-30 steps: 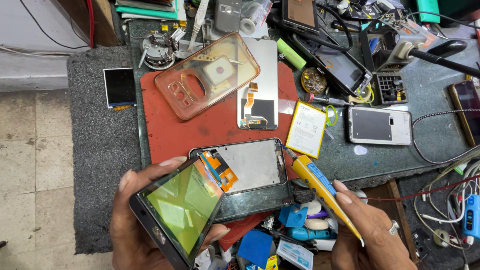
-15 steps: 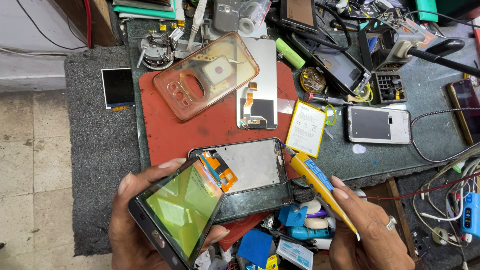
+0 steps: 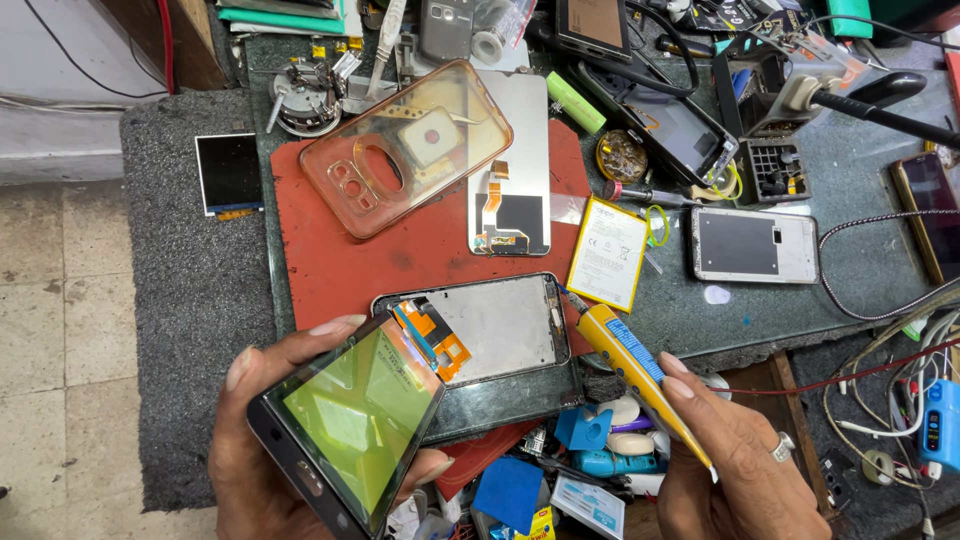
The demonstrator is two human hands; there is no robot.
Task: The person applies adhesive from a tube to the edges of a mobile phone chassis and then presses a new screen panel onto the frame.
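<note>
Two hands: left (image 3: pixel 270 440) grips one phone (image 3: pixel 350 425); right (image 3: pixel 740 460) one glue tube (image 3: pixel 640 375).

Head cam, single view, looking steeply down.
Close over bench (image 3: pixel 850 270); both hands at bottom edge, clutter beyond the fingertips, floor (image 3: pixel 60 330) at left.

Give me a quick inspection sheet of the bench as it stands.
Surface: red mat on a dark green bench top, grey carpet at its left.
Job's things: opened phone frame with orange flex; lifted screen; yellow glue tube, nozzle at the frame's right edge.
Clutter: clear phone case, white battery, silver phone, small loose display.
Grippers: left hand holds the screen; right hand holds the tube.
Cables: braided cable, wire tangle at right.
Surroundings: tiled floor at left.
</note>
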